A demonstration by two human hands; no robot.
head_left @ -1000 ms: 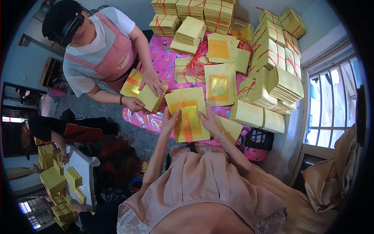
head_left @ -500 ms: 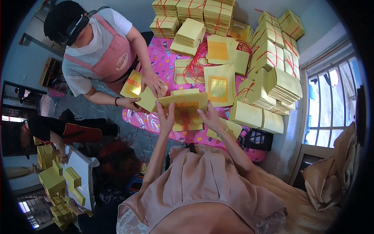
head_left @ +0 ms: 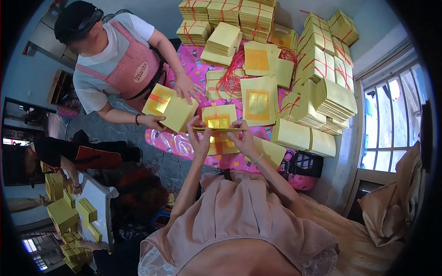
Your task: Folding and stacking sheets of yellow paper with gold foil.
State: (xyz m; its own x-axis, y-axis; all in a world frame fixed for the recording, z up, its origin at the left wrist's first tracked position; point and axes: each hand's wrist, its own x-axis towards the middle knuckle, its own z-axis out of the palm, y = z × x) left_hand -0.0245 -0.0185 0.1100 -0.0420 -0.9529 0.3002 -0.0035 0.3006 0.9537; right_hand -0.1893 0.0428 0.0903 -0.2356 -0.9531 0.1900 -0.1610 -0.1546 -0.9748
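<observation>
Between my left hand [head_left: 199,139] and my right hand [head_left: 245,139], a thin stack of joss paper [head_left: 219,129] is held by its two ends, nearly edge-on to me. Fingers and thumbs of both hands are closed on it. Beneath it, on the pink patterned tablecloth [head_left: 172,141], lies yellow joss paper [head_left: 223,112] with a gold foil square and orange bands. To the left, a co-worker's hands hold another yellow stack [head_left: 177,112] at the table edge. More joss paper with a gold square [head_left: 258,101] lies just beyond my right hand.
Tied yellow bundles [head_left: 317,66] are piled along the right side, with more bundles [head_left: 225,14] at the back. Tangled red string [head_left: 231,76] lies mid-table. A black basket [head_left: 305,164] stands at the right front corner. Other people work at a white table [head_left: 101,207] on the left.
The joss paper in my hands has tipped from showing its broad face to nearly edge-on, uncovering the gold square below. The co-worker's upper hand has shifted slightly on their stack.
</observation>
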